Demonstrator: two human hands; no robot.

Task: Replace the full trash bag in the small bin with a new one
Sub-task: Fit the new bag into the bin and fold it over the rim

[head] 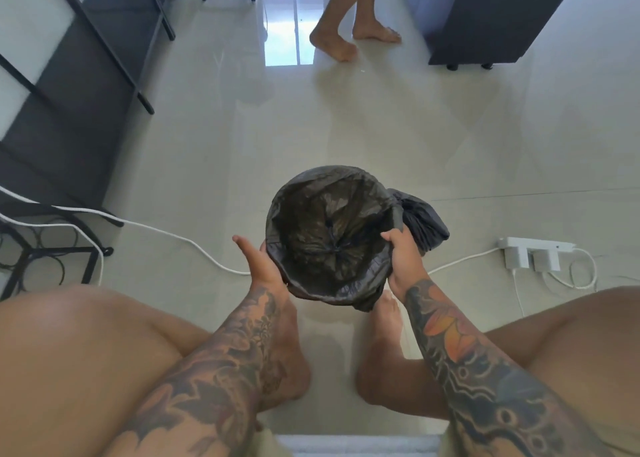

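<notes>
Bin: the small bin [332,234] stands on the pale tiled floor [450,137] between the seated person's feet, its mouth turned up.
New liner: a black trash bag [346,283] lines the bin, its edge folded down over the rim, loose and wrinkled on the near side.
Full bag: a tied dark bag [424,222] lies against the bin's far right side, touching it.
Left hand: the left hand [263,266] rests at the bin's left rim, fingers straight and together, thumb apart, palm against the liner.
Right hand: the right hand [403,252] is at the bin's right rim, fingers curled, pinching the liner's edge there.
Key relation: the slack hangs on the near rim, between the two hands and below both; the right hand seems a little nearer to the hanging flap.
Stage, as I judge: the new bag is almost seated.
Around: a white power strip [533,252] lies to the right of the bin, and a white cable [194,245] runs to its left.
</notes>
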